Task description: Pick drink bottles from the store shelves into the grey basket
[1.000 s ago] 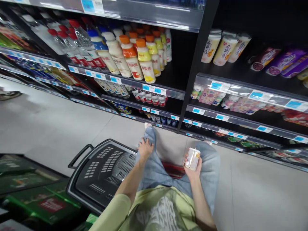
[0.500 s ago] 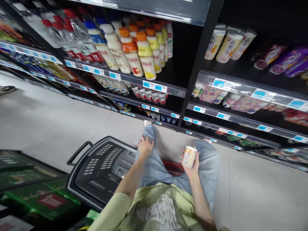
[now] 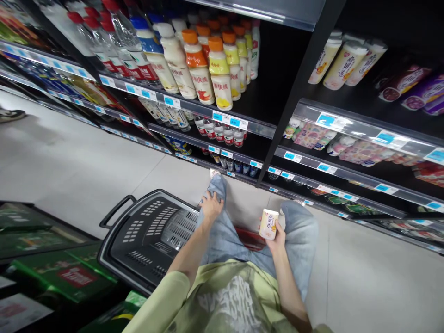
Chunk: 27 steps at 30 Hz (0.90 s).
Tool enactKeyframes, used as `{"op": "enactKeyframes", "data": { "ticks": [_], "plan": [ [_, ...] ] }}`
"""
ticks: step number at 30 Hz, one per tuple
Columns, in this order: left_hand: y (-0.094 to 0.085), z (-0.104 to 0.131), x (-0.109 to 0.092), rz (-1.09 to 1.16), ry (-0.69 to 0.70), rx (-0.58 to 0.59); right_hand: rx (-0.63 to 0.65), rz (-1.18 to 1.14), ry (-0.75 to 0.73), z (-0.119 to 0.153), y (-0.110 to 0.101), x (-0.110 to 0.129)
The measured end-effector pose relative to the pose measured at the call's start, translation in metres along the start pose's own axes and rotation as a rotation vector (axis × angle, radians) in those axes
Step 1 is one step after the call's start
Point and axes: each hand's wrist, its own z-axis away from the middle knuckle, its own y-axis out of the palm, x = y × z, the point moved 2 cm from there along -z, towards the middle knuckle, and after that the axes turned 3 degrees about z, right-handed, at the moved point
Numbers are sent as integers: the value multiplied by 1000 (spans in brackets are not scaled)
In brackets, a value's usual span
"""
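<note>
My right hand (image 3: 276,235) is wrapped round a pale yellow and white can-shaped carton (image 3: 268,224), its printed front facing up, above my right thigh. My left hand (image 3: 211,206) rests on my left knee with its fingers spread and nothing in it. Left of my left leg stands a black shopping basket (image 3: 138,240) with slotted sides and a handle. Similar pale yellow containers (image 3: 346,64) stand on the upper right shelf. White bottles with orange caps (image 3: 220,76) fill the middle shelf.
Shelves with price labels (image 3: 229,121) run across the front. Green boxes (image 3: 62,282) are stacked at the lower left. A person's shoe (image 3: 12,115) shows at the far left. Purple packs (image 3: 423,92) lie on the right shelf.
The container in my right hand has been turned, so a different printed side now shows. The view has shifted slightly, moving the shelves rightward. My left hand remains on the knee.
</note>
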Motion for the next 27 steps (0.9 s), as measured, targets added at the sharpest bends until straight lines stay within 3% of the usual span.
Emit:
{"op": "enactKeyframes", "data": {
  "ticks": [8,12,14,17,20,23,27],
  "plan": [
    [-3,4,-2,32,31,-61,-2,58,22,6,10,6],
    [-8,32,-1,253,194,-79,74,149,75,18,14,4],
    [-5,61,-2,518,269,-16,94,213,125,25,16,1],
    [7,115,-9,982,336,178,119,351,261,33,21,-7],
    [15,157,-21,1102,511,374,167,484,375,42,32,-15],
    [13,166,-29,1017,627,453,186,554,401,49,43,-20],
    [1,154,-28,1025,652,498,133,606,394,48,48,-22]
  ]
}}
